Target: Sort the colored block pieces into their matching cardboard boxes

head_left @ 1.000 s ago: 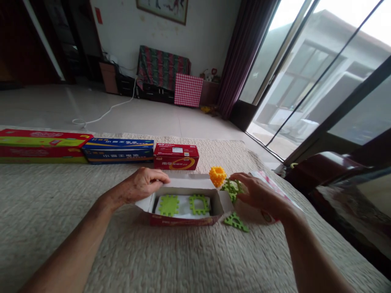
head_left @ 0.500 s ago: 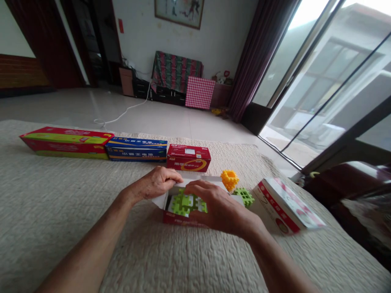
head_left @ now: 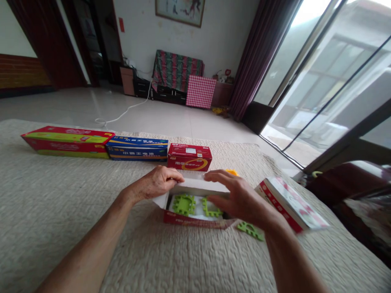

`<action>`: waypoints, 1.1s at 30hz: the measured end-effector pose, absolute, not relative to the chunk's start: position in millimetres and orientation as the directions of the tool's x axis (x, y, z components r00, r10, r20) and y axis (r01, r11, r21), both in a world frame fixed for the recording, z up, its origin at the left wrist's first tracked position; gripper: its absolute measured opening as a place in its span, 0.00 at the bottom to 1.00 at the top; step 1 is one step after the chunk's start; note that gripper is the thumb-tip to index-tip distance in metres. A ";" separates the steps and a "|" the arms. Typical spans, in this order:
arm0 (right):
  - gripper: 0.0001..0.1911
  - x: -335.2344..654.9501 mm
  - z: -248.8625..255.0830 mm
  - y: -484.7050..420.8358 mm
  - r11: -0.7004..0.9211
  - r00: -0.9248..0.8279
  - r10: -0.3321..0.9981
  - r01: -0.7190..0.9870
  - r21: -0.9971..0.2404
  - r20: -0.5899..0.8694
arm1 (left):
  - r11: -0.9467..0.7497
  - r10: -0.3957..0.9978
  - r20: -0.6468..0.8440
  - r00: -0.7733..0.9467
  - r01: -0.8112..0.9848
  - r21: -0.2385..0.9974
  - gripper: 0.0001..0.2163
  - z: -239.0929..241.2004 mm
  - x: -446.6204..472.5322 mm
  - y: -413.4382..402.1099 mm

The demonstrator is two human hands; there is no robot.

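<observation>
An open red cardboard box (head_left: 195,221) sits on the cover before me, its white flap (head_left: 200,182) raised at the back. My left hand (head_left: 159,182) is closed on the flap's left end. In the box two green interlocking toy pieces (head_left: 184,204) lie side by side on white material. Over the box's right end hovers my right hand (head_left: 241,195), fingers and thumb apart, hiding part of the right-hand piece; I see nothing held. Another flat green piece (head_left: 250,230) lies outside, right of the box. A yellow piece (head_left: 232,172) shows slightly behind my right hand.
Behind the open box stand a red-and-green long box (head_left: 70,142), a blue battery box (head_left: 137,148) and a closed red box (head_left: 189,157) in a row. A white-and-red box (head_left: 293,205) lies to the right. Everything rests on a quilted beige cover (head_left: 76,203).
My right hand has moved right, uncovering the pieces in the box. A green piece now shows outside the box's right front. The yellow piece is mostly covered by my hand. My left hand stays put.
</observation>
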State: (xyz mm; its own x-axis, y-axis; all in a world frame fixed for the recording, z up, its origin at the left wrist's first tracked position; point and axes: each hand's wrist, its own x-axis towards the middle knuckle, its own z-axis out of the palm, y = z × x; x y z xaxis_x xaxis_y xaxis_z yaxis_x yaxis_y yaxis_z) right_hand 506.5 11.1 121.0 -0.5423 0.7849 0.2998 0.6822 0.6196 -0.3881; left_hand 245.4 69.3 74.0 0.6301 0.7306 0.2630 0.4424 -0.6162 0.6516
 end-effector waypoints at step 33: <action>0.20 569.5 129.4 -9.1 0.527 -0.465 0.848 0.789 -0.315 0.254 | -0.595 0.764 0.233 0.601 0.519 0.613 0.14 72.7 245.5 69.8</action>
